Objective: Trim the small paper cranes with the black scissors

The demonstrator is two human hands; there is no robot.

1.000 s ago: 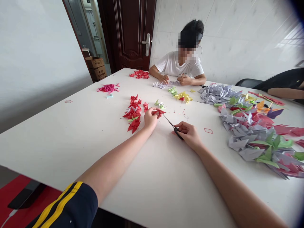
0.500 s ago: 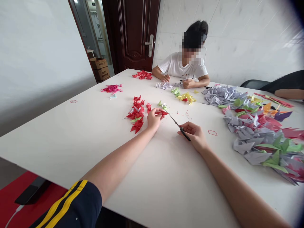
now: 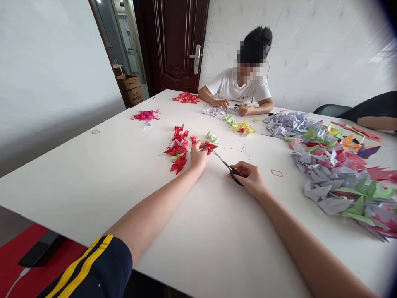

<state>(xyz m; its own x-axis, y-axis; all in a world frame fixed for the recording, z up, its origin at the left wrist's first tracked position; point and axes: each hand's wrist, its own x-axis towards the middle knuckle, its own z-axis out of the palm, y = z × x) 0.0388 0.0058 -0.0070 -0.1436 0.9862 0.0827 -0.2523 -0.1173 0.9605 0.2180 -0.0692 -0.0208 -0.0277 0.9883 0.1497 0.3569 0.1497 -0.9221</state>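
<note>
Between the fingers of my left hand (image 3: 199,155) is a red paper crane (image 3: 211,147), held just above the table. My right hand (image 3: 249,179) grips black-handled scissors (image 3: 226,164), fingers in the loops. The blade tips reach the lower edge of the red crane; whether they touch it I cannot tell. Left of my left hand lies a row of red paper cranes (image 3: 178,149) with a few white and green ones among them. A green and white crane (image 3: 212,137) sits just behind the held one.
Red scraps (image 3: 243,150) are scattered beyond the scissors. A large heap of folded paper cranes (image 3: 338,182) covers the right side of the table. Opposite sits a person in a white shirt (image 3: 238,87), near white and yellow cranes (image 3: 245,127). Pink strings (image 3: 145,116) lie at the left.
The scissors and my right hand have shifted slightly left, with the tips now lower on the crane. The red crane has turned in my left fingers. The other person's hand has moved a little.
</note>
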